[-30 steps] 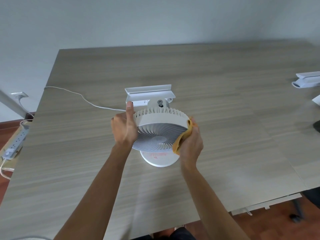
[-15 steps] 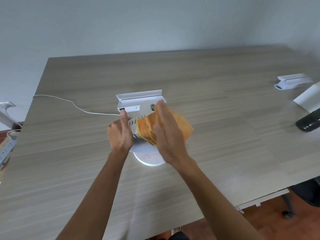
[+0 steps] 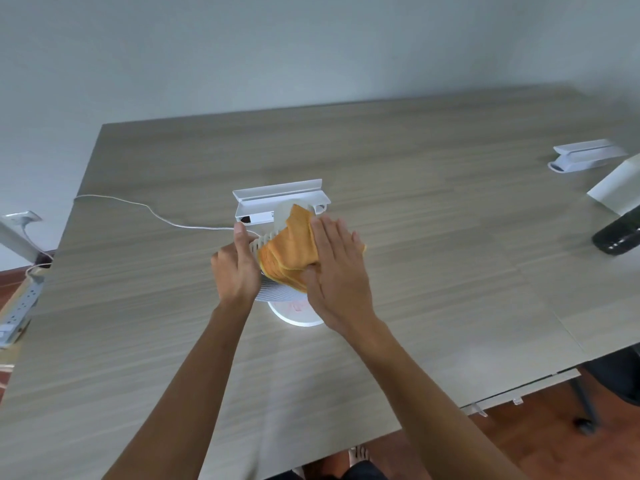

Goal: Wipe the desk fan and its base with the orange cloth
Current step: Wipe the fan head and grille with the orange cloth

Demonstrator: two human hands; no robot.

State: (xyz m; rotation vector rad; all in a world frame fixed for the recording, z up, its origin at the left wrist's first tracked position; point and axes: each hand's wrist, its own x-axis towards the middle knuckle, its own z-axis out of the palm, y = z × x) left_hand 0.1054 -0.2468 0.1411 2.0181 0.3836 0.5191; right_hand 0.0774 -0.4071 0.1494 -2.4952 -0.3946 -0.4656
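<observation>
A small white desk fan stands on its round white base in the middle of the wooden desk. The folded orange cloth lies over the top of the fan head. My right hand presses flat on the cloth with straight fingers. My left hand grips the fan head's left rim, thumb pointing up along it. Most of the fan head is hidden under the cloth and hands.
A white bracket-like holder sits just behind the fan, with a white cable running left off the desk. Another white holder, a white box and a dark bottle lie far right. A power strip is off the left edge.
My right hand went from holding the cloth at the fan's right rim to lying flat on top of the fan head with the cloth spread under it. My left hand kept its grip.
</observation>
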